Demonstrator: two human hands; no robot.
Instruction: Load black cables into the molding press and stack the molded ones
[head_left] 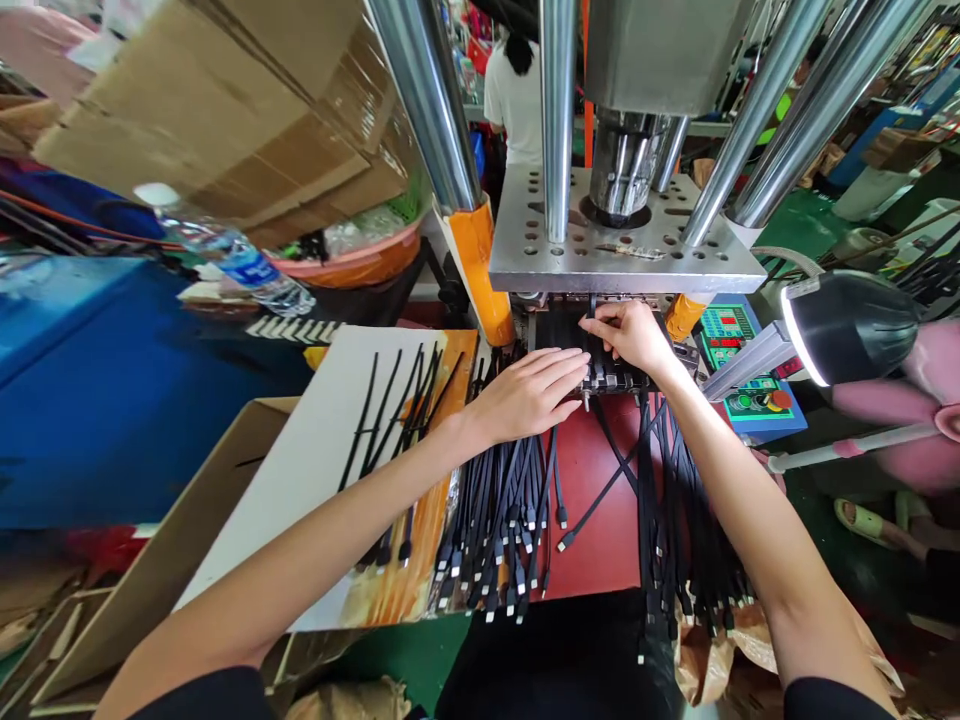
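My right hand (630,335) reaches under the press plate with thumb and forefinger pinched on a thin black USB cable (592,304) at the mould. Stretched flat, the fingers of my left hand (536,393) rest at the left front edge of the black mould block (622,378). A bundle of black USB cables (502,520) with metal plug ends hangs below my left hand. Another cable bundle (682,510) lies under my right forearm. One loose cable (600,505) crosses the red table surface (592,570). Part of the mould is hidden by my hands.
Above my hands is the press's thick steel plate (626,270) between steel columns. A white board (300,480) with several cables lies left. A lamp (847,325), a control box (739,345) and a pink fan (937,400) stand right. A water bottle (240,260) leans near cardboard.
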